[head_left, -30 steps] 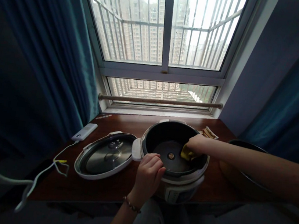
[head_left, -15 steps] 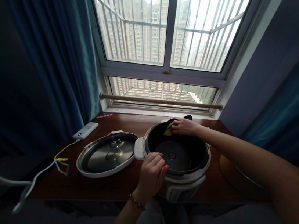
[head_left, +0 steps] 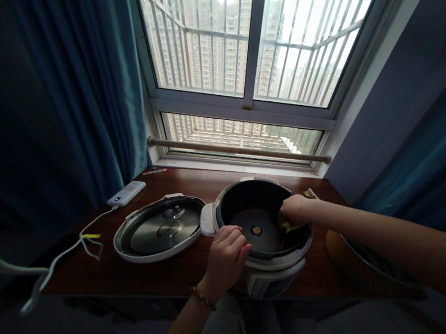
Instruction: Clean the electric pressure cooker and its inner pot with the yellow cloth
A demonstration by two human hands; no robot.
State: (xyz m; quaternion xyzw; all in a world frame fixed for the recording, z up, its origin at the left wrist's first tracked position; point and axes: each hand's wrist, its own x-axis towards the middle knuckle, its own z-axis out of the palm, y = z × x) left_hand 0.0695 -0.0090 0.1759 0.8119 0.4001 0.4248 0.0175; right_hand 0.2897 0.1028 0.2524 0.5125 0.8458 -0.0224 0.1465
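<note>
A white electric pressure cooker (head_left: 276,263) stands without its lid on the brown table, its dark inside showing a round metal piece at the bottom. My left hand (head_left: 227,253), with a beaded bracelet at the wrist, is closed over the cooker's near left rim. Inside, at the right wall, my right hand (head_left: 299,210) presses a yellow cloth (head_left: 287,226), partly hidden under the fingers. To the left of the cooker lies its detached lid (head_left: 164,230), shiny metal underside up.
A white power strip (head_left: 126,194) with a cable (head_left: 55,264) lies at the table's left. On the right sits a wide yellowish basin (head_left: 343,256), partly under my right arm. Behind the table are a barred window and a rail (head_left: 237,151); blue curtains hang on both sides.
My right hand has moved with the cloth from the cooker's far wall to its right wall, lower and nearer. My left hand stays on the rim.
</note>
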